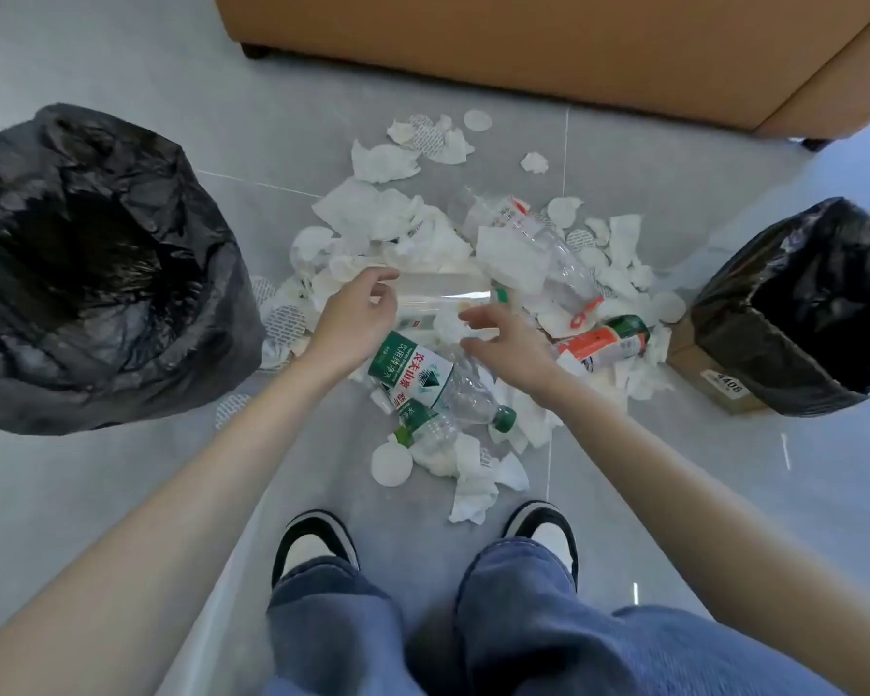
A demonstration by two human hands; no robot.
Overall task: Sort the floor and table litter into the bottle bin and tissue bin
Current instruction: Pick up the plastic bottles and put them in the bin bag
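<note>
Bottles five, bins two, hands two

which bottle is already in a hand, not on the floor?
The clear bottle, unlabelled and green-capped, gripped at its base by the left hand. The green-label bottle and orange-label bottle lie among the tissues.

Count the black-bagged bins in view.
2. A large bin stands left of the litter pile; a smaller box bin stands right of it. None seems hidden.
</note>
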